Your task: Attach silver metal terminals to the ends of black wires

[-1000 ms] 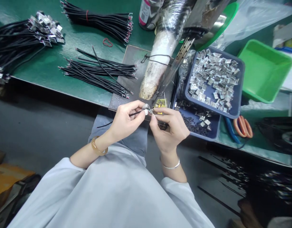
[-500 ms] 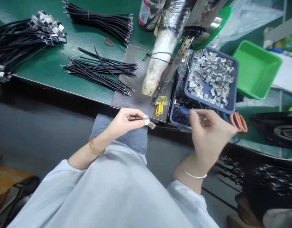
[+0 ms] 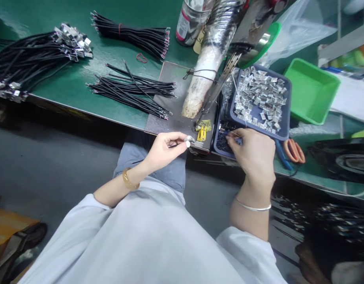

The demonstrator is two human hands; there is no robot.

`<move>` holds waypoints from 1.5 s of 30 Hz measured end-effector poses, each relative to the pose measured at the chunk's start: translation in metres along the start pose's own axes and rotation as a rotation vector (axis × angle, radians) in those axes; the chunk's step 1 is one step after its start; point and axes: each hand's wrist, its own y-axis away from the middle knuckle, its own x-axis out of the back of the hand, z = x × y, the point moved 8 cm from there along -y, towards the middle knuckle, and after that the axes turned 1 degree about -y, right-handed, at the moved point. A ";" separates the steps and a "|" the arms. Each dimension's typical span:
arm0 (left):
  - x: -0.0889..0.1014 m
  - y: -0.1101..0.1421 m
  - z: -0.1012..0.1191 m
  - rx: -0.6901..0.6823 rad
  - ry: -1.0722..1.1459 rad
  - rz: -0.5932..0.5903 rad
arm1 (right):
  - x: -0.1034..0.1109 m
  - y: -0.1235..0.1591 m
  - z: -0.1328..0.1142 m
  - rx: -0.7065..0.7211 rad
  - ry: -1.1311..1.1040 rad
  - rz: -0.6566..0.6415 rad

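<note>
My left hand (image 3: 167,152) is closed in a pinch, white covers on its fingertips. It grips a short black cable (image 3: 172,146) with a small metal piece at its end, just over the front edge of a dark board (image 3: 166,122). My right hand (image 3: 253,152) is closed, its fingertips down at the blue tray of small black parts (image 3: 222,144). A thin pale line shows by those fingertips; what they hold is too small to make out. Behind that hand, a blue-grey tray (image 3: 285,122) carries many small metal brackets. A yellow clip-like piece (image 3: 201,133) lies on the board.
Loose black cables (image 3: 134,88) and a tied bundle (image 3: 131,37) lie on the green table. Cables with metal ends (image 3: 72,41) are heaped left. A wrapped post-like part (image 3: 199,83) rises over the board. Right are a green bin (image 3: 314,92) and orange-handled scissors (image 3: 294,150).
My right hand has moved left and down, bringing its fingertips to the small black parts. My left hand, still gripping the cable, has its metal end nearer the board's edge. The camera view has shifted slightly.
</note>
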 end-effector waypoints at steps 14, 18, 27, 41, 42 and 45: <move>-0.004 0.004 -0.004 0.076 0.018 -0.008 | 0.005 -0.005 0.018 -0.127 -0.085 0.020; -0.003 0.004 -0.011 0.091 0.037 0.002 | 0.004 -0.004 0.018 -0.110 -0.132 0.070; -0.003 0.000 -0.014 0.090 0.080 0.025 | 0.003 -0.005 0.007 -0.147 -0.185 -0.035; -0.011 0.001 -0.011 0.104 0.004 -0.014 | 0.001 0.000 0.011 -0.088 -0.195 -0.012; -0.010 0.002 -0.011 0.107 0.003 -0.016 | 0.003 0.002 0.008 -0.083 -0.202 -0.004; -0.009 0.003 -0.013 0.125 0.003 -0.016 | 0.020 0.011 -0.005 -0.048 -0.315 0.180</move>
